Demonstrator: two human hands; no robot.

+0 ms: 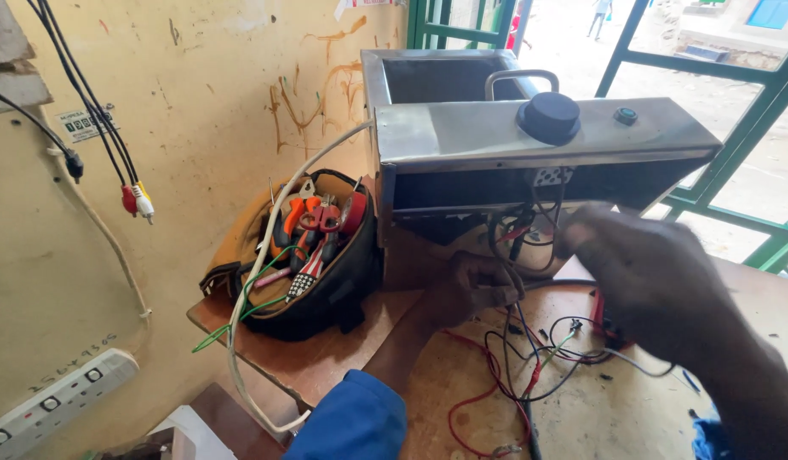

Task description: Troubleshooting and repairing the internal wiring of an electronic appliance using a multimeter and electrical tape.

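Wires (530, 234) hang in a dark tangle out of the open underside of the steel fryer housing (530, 136), and that bundle is what both of my hands are working at. My left hand (475, 290) comes up from the blue sleeve (351, 422) with its fingers curled shut around the black and red strands just below the housing; the wires pass straight through that grip and spill out beneath the knuckles. My right hand (654, 281) sits to the right of the same bundle, its back toward the camera and blurred, fingertips pointing in at the wires near the white terminal block (547, 177) just above them; I cannot tell whether those fingers are pinching anything or merely touching it. Below both sets of fingers, loose red, black and white leads (505, 375) sprawl in loops over the wooden table (326, 358). Above the fingers, on the housing's top panel, stand a black round knob (548, 117) and a small green button (626, 115). Well to the left of my left fingers, a black tool bag (313, 264) lies open on the table corner, packed with orange-handled pliers and screwdrivers, and a white cable (258, 273) runs past it from the housing. Farther left, a white power strip (57, 396) rests against the yellow wall (198, 102).
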